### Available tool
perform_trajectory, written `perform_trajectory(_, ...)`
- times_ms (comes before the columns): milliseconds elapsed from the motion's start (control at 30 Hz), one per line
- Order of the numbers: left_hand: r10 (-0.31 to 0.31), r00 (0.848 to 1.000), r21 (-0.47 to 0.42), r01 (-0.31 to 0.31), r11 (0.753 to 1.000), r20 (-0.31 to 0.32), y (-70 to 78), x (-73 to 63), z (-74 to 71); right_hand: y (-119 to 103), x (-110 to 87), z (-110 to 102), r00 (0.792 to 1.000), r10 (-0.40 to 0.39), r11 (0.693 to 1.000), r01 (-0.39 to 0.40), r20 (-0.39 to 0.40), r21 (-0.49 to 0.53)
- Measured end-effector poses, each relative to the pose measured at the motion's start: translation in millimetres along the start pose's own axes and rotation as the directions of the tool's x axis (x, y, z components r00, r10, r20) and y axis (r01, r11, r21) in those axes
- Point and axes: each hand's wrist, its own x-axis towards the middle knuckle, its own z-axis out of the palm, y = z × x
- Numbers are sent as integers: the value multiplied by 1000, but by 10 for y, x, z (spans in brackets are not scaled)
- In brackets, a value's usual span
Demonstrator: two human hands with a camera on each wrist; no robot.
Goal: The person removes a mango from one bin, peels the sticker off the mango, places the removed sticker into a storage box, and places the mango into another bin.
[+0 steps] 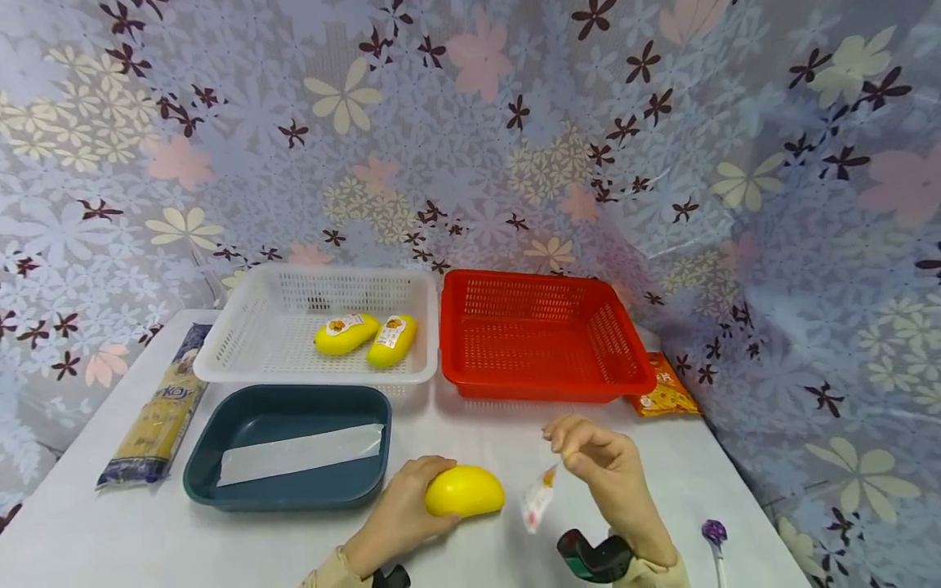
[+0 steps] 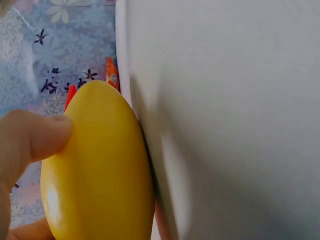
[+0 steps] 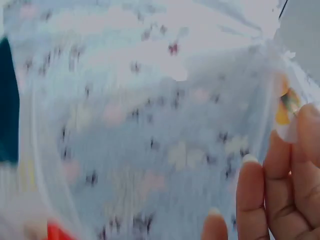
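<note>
My left hand (image 1: 403, 508) grips a smooth yellow mango (image 1: 465, 492) low over the white table, in front of the baskets. In the left wrist view the thumb presses on one side of the mango (image 2: 100, 165), and no label shows on its visible skin. To the right, my right hand (image 1: 608, 467) pinches a small printed sticker (image 1: 538, 502) by its top end, and it hangs apart from the fruit. The right wrist view shows the sticker's orange fruit print (image 3: 285, 107) between thumb and fingertips.
Two labelled mangoes (image 1: 392, 343) lie in a white basket (image 1: 316, 379). Beside it stands a red basket (image 1: 544, 388), with an orange snack packet (image 1: 665, 388) behind its right corner. A dark teal tray (image 1: 287, 498) holds a white strip. Pasta pack (image 1: 158, 408) left, lollipop (image 1: 714, 532) right.
</note>
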Motion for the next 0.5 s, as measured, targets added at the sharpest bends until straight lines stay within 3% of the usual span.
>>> perform_trajectory(100, -8, 1000, 32, 8, 999, 4, 9, -5, -32, -62, 19, -53, 993, 82, 997, -82, -80, 12)
perform_trajectory(233, -18, 999, 54, 17, 998, 26, 36, -18, -26, 11, 21, -36, 968, 219, 975, -221, -126, -3)
perform_trajectory(500, -16, 999, 99, 12, 995, 41, 26, -31, -22, 151, 23, 28, 947, 284, 957, -289, -147, -16)
